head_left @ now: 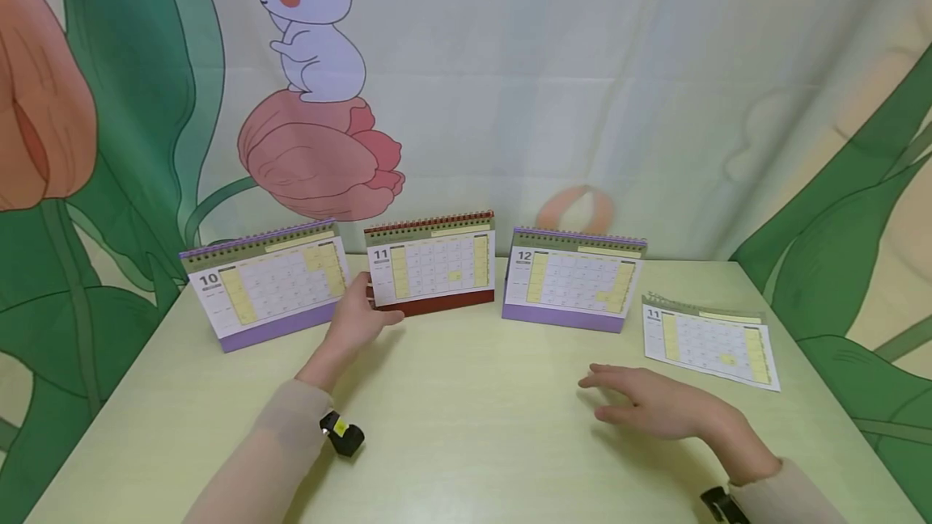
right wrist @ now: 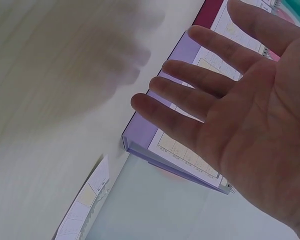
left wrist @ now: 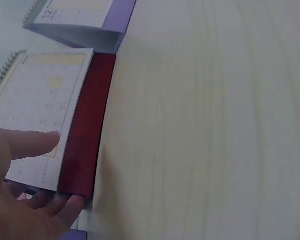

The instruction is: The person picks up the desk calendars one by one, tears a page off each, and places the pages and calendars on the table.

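A dark red desk calendar [head_left: 437,265] showing 11 stands upright between two purple ones. My left hand [head_left: 357,314] is at its left side, with the fingers against the side edge and the thumb [left wrist: 34,144] stretched out in front of the page. To the left stands the purple calendar showing 10 [head_left: 273,285]; to the right, the purple calendar showing 12 [head_left: 571,277]. Over the table at the right, my right hand [head_left: 648,403] hovers with its fingers spread and holds nothing. Nearest to it lies a loose calendar page [head_left: 709,342] marked 11, slightly curled.
The pale yellow table [head_left: 466,443] ends behind the calendars at a curtain [head_left: 655,103] printed with a rabbit and tulips. Black wrist cameras are strapped at both sleeves.
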`<state>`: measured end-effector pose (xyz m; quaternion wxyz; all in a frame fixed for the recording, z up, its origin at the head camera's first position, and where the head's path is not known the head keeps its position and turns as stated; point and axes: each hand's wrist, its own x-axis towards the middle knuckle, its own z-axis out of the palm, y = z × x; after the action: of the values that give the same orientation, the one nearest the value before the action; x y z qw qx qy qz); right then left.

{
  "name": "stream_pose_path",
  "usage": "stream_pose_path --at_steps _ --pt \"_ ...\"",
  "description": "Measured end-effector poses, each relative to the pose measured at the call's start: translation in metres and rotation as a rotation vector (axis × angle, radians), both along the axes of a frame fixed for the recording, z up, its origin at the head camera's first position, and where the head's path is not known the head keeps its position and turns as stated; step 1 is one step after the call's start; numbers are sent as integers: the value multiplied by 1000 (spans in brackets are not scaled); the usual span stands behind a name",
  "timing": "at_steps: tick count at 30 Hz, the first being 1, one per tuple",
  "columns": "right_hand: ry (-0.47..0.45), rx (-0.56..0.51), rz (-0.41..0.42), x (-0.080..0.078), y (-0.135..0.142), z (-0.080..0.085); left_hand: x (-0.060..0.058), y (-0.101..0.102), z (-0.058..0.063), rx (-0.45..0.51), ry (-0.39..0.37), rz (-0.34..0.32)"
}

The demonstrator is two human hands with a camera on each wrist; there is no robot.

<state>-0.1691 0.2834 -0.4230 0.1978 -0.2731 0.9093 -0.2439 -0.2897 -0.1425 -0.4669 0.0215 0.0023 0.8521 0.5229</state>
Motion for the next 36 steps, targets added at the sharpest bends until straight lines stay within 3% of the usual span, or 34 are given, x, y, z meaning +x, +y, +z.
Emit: stream_pose_path --at_steps 7,16,36 --pt "-8 -2 5 0 -2 1 -13 -8 -10 -106 4 -78" --pt "-9 -2 19 -1 -3 2 -17 -9 -13 -168 19 -71" --pt "-30 -8 13 1 -5 -3 -15 -16 -15 17 125 -115"
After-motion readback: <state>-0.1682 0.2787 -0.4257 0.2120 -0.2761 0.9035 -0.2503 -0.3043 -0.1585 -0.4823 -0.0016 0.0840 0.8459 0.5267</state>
